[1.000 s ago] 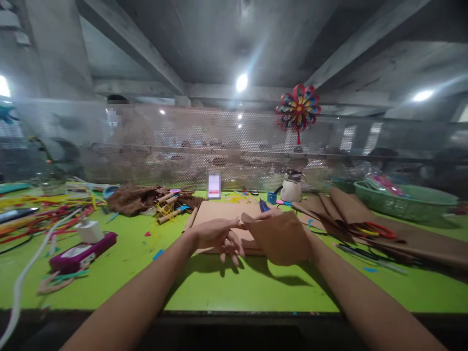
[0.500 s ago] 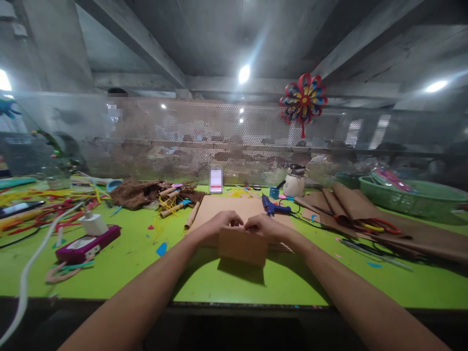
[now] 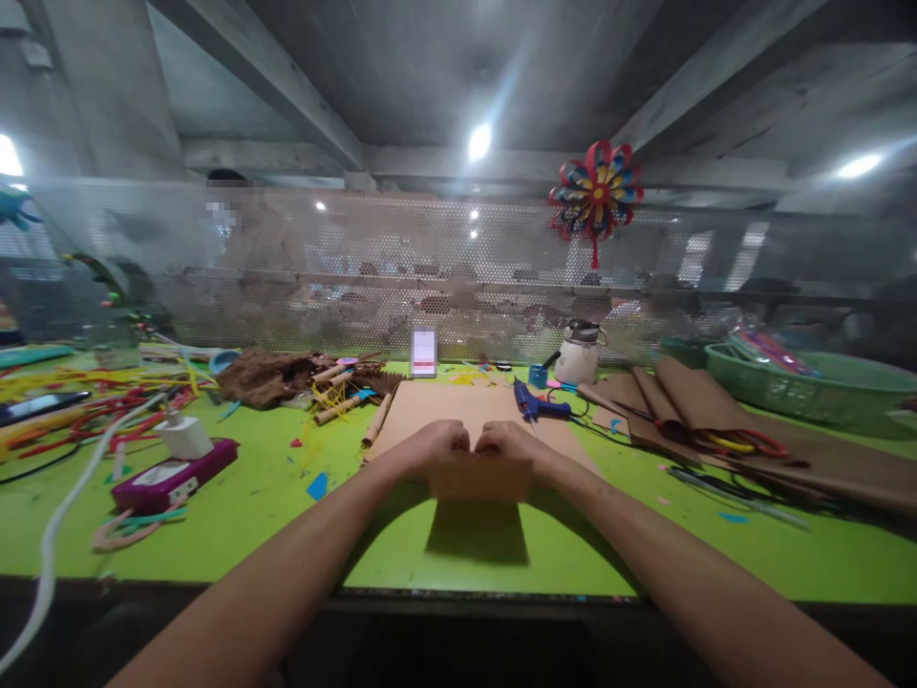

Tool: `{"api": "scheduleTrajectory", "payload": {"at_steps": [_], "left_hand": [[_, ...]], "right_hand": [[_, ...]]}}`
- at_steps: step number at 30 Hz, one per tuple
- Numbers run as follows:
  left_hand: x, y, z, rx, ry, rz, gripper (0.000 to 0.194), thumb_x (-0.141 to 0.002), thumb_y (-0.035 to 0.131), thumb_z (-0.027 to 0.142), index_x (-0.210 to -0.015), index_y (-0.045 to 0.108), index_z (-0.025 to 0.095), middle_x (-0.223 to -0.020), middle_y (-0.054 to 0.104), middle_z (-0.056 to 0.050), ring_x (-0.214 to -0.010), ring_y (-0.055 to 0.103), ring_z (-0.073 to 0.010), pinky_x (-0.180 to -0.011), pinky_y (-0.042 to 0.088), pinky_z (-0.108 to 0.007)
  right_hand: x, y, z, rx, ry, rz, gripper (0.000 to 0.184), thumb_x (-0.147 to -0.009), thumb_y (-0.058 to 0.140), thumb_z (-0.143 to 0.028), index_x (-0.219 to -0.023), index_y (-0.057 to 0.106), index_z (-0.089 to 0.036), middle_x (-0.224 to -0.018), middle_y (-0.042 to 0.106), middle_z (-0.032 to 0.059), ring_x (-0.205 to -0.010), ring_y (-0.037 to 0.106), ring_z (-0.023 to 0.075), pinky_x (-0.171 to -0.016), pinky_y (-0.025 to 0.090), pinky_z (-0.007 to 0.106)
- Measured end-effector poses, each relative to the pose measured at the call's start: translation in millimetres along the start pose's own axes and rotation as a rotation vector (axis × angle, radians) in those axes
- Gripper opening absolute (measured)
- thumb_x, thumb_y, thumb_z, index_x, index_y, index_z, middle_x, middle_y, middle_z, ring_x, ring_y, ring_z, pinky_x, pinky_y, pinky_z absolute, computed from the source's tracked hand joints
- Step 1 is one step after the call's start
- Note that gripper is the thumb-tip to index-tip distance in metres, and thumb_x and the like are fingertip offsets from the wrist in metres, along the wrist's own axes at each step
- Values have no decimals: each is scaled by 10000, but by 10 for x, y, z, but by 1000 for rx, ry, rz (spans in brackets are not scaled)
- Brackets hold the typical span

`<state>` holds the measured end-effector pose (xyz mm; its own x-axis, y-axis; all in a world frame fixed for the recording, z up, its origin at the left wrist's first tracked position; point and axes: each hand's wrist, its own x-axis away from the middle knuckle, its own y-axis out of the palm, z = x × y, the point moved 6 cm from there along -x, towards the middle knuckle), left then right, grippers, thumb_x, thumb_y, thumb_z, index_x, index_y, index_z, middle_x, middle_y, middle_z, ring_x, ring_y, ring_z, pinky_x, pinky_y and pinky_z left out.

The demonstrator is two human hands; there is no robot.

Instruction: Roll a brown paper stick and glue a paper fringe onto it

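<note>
held sheet (image 3: 479,481): 1; glue gun (image 3: 544,407): 1; power strip (image 3: 173,480): 1; flower ornament (image 3: 599,193): 1; jug (image 3: 576,361): 1

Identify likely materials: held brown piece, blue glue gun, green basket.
Brown piece: probably matte kraft paper or card; flat, plain brown, straight-edged.
Blue glue gun: likely plastic casing; evenly coloured, smooth-looking.
Green basket: seems plastic; evenly coloured, openwork-looking wall, finish unclear.

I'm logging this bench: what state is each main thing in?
Left grip: closed on the paper.
Right grip: closed on the paper.
Paper: held up by both grips.
Sheets: lying flat.
Glue gun: on its side; hot or cold, unclear.
Screen: upright, lit.
Adapter: on the strip; plugged in or not, unclear.
Basket: holding colourful items.
Flower: hanging.
Jug: upright.
</note>
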<state>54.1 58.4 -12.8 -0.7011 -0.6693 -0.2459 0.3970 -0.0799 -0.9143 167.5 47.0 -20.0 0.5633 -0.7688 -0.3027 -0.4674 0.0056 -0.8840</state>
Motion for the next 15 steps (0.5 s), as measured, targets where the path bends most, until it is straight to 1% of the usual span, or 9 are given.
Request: {"api": "scheduleTrajectory", "payload": {"at_steps": [4,8,12,15], "left_hand": [[18,20,14,-54,75,3,182,-768,459,236,-733,610,141,-728,570,-36,-655,472,-132,-604,355,-237],[27,23,8,-101,114,10,133,-754,472,201,-737,592,148,-736,557,-30,-658,471,-127,-599,359,-227],[26,15,53,-135,159,-32,102,-711,488,144,-667,581,148,-693,527,-16,-608,453,-111,-567,346,-218],[34,-5,104,-148,189,-46,104,-706,507,146,-630,578,146,-673,508,-18,-592,449,-111,-562,345,-223]], "right_hand": [[33,-2,-53,36,-108,42,203,-741,500,-102,-758,701,-123,-741,604,51,-659,511,121,-631,376,204],[40,0,-46,85,-118,33,201,-748,496,-105,-745,696,-125,-723,608,50,-647,511,115,-621,373,198],[38,-7,-64,153,-150,-8,223,-772,481,-129,-806,701,-138,-732,610,52,-650,509,120,-608,362,206],[64,-15,-101,217,-183,-31,232,-781,467,-129,-808,696,-146,-724,596,49,-647,500,122,-603,352,212]]}}
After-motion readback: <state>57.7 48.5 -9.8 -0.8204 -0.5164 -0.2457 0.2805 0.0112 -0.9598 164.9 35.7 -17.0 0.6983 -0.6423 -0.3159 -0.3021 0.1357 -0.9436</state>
